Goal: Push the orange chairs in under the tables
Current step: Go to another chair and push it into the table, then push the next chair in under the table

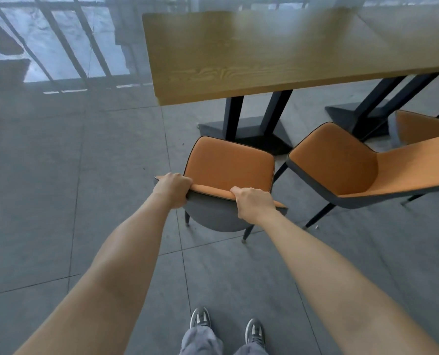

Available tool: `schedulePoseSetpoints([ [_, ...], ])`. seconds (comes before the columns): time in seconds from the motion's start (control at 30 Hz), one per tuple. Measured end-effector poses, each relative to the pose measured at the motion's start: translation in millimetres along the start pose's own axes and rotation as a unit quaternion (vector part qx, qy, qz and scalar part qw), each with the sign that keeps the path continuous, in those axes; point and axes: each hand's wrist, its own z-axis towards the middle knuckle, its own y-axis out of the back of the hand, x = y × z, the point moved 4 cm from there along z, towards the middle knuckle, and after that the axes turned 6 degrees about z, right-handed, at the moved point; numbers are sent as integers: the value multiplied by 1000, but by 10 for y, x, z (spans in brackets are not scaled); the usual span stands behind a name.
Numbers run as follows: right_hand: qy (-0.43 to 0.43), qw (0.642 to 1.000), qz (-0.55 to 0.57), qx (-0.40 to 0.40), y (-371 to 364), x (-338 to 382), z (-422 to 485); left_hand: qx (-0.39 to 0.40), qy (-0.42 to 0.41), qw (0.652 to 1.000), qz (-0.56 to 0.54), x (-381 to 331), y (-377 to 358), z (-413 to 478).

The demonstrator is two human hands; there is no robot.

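Note:
An orange chair (pixel 230 165) with a grey back shell stands in front of me, its seat facing a wooden table (pixel 251 55). The seat's front edge sits just short of the table's edge, near the black table base (pixel 246 131). My left hand (pixel 173 188) grips the left end of the backrest's top rim. My right hand (pixel 254 202) grips the same rim further right. A second orange chair (pixel 341 162) stands to the right, turned at an angle and away from the table. Part of a third orange chair (pixel 423 126) shows at the right edge.
Grey tiled floor (pixel 59 201) lies open to the left. A second table base (pixel 359 111) stands right of the first. A glass wall with dark railing bars (pixel 59 47) runs along the far left. My feet (pixel 226 326) are behind the chair.

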Motion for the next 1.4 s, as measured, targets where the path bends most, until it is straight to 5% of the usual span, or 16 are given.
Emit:
schedulePoseSetpoints([
  [0.37,64,993,-72,66,54,-725,-338,16,23,1000,-3,-955,-7,-396],
  [0.77,132,985,-102,54,45,-831,-612,31,119,992,-38,-1288,-51,-725],
  [1.0,123,985,-84,88,20,-883,-650,50,129,987,-81,-1318,-63,-723],
  [1.13,95,991,18,96,75,-889,-724,102,96,981,-136,-1317,-23,-660],
  [1.4,4,998,53,-34,444,-1197,-890,-61,48,994,-83,-1518,599,-328],
])
